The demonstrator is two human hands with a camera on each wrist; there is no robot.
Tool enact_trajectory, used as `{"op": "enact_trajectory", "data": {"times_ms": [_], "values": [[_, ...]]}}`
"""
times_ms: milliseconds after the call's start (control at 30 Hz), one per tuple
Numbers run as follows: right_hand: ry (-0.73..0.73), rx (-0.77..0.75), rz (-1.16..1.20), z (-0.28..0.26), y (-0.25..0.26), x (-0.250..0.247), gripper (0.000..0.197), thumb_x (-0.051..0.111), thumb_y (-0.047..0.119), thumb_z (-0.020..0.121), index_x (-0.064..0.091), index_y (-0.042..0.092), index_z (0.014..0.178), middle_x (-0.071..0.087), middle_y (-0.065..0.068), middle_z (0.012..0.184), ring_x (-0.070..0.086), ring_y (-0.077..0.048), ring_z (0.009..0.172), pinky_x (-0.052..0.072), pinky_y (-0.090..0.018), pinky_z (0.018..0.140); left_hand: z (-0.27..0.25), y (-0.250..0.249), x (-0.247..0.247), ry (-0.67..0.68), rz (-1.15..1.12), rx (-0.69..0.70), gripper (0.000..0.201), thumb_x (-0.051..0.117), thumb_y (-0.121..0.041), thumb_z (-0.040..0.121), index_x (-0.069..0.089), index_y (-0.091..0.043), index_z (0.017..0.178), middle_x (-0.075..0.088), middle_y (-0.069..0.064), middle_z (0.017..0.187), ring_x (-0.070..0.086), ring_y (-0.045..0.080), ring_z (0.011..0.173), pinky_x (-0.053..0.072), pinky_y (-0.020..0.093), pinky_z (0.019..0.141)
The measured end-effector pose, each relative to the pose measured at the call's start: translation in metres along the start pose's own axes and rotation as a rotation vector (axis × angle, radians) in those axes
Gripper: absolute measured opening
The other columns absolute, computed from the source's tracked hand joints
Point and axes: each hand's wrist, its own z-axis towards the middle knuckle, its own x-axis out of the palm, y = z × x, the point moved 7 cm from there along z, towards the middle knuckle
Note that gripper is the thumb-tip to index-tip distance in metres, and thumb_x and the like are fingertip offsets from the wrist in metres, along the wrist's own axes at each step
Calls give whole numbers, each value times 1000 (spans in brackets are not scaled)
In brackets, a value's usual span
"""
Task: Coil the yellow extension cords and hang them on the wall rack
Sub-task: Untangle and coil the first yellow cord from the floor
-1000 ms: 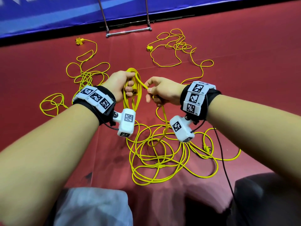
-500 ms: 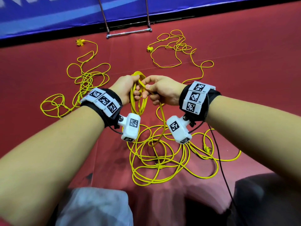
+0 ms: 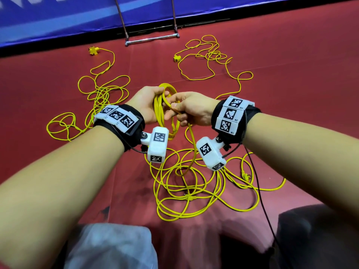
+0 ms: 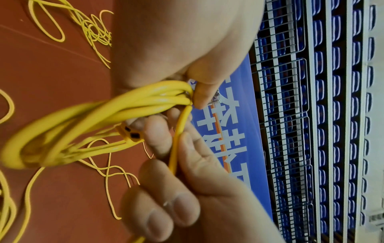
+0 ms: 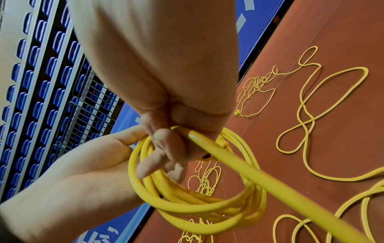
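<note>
Gripping a small bundle of finished loops, the left hand (image 3: 144, 105) keeps its fingers curled round the coil (image 3: 165, 111), with the thumb clamped on top, as the left wrist view shows. Compared with a second ago, the right hand (image 3: 191, 111) has come in from just beside the coil to touching it, pinching the running strand (image 3: 191, 138) between thumb and fingers and laying a fresh turn against the bundle; the two hands now meet at the coil's top. A socket end (image 4: 130, 133) hangs inside the loops, close to the left fingers. Judging from that, one more turn is being handed over, so the coil is growing but far from done: most of this cord still lies in a loose heap (image 3: 190, 191) on the red floor (image 3: 291, 78) directly below the coil. Beyond the coil, two further cords, one far left (image 3: 101, 90) and one far right (image 3: 209, 61), sprawl untouched. The metal frame (image 3: 151, 37) stands farther off still, against the blue banner (image 3: 58, 20).
</note>
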Motion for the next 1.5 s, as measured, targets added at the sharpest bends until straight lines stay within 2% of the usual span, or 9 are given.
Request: {"op": "enact_trajectory", "data": {"times_ms": [167, 333, 533, 900, 1100, 1200, 1367, 1433, 1500], "values": [[-25, 19, -20, 2, -3, -5, 19, 29, 5, 106, 47, 11, 101, 65, -19, 83, 29, -9, 39, 32, -20, 45, -2, -5, 2, -9, -110, 9, 33, 39, -24, 103, 59, -4, 86, 56, 6, 73, 57, 18, 68, 50, 31, 70], [5, 30, -59, 3, -4, -3, 24, 28, 5, 105, 50, 13, 96, 64, -16, 79, 28, -7, 38, 31, -20, 44, -3, 2, 5, -15, -120, -39, 36, 35, -27, 105, 52, -6, 82, 54, 8, 77, 56, 21, 68, 48, 33, 66], [14, 5, -99, 2, -3, -1, 25, 32, 7, 106, 56, 11, 106, 64, -14, 77, 29, -8, 40, 32, -21, 45, -5, 5, 3, -36, -114, -66, 35, 34, -25, 106, 51, -8, 81, 57, 5, 73, 62, 22, 61, 48, 32, 69], [-82, -67, -7, 0, 4, -1, 27, 34, 7, 105, 53, -1, 123, 63, -14, 73, 29, -11, 42, 31, -21, 45, 6, 6, -10, -95, -95, -74, 39, 34, -32, 105, 44, -15, 71, 43, 0, 67, 46, 21, 61, 39, 32, 71], [-123, -133, 37, -1, 12, 0, 19, 34, 6, 105, 52, 5, 101, 63, -14, 72, 28, -10, 41, 31, -20, 44, 9, 7, -19, -152, -41, -60, 38, 34, -30, 104, 50, -13, 74, 51, 5, 67, 47, 22, 55, 41, 33, 71], [-130, -127, 43, 0, 13, -1, 18, 34, 5, 105, 50, 8, 98, 63, -15, 73, 28, -11, 42, 30, -20, 43, 10, 8, -19, -185, -28, -50, 38, 36, -31, 103, 49, -12, 73, 46, 4, 63, 43, 20, 46, 41, 30, 63], [-102, -76, -17, 1, 7, 5, 14, 33, 4, 104, 45, 7, 110, 64, -16, 75, 30, -11, 40, 31, -21, 43, 4, 11, 0, -60, -18, -63, 51, 28, -48, 104, 42, -14, 68, 46, 4, 56, 34, 20, 34, 28, 30, 55], [-82, -59, -24, -1, 7, 8, 13, 33, 2, 103, 43, 10, 101, 65, -16, 72, 29, -10, 39, 31, -21, 43, 0, 13, 9, 23, 40, -65, 67, 27, -44, 105, 56, -8, 56, 46, 4, 48, 33, 22, 35, 29, 31, 55], [-62, -48, -45, -2, 6, 11, 21, 32, -1, 101, 41, 14, 89, 65, -16, 68, 28, -11, 39, 32, -20, 42, 4, 12, 6, -17, 72, -52, 54, 33, -37, 105, 53, -10, 62, 41, 4, 53, 34, 21, 44, 33, 31, 56]]}}
